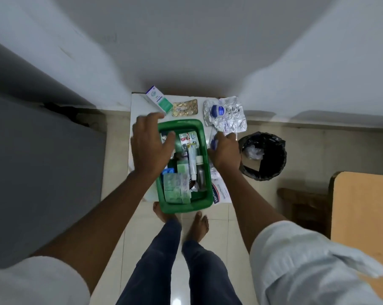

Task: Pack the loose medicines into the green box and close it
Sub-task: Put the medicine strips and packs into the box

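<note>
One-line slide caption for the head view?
Left hand over the open green box, right hand beside it; foil strips remain outside.

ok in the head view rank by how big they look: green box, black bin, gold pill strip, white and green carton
1. green box
2. black bin, though it stands lower, farther from the camera
3. white and green carton and gold pill strip: too alike to rank

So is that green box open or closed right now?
Open: the green box has no lid on, and a white tube and blister strips show inside.
</note>
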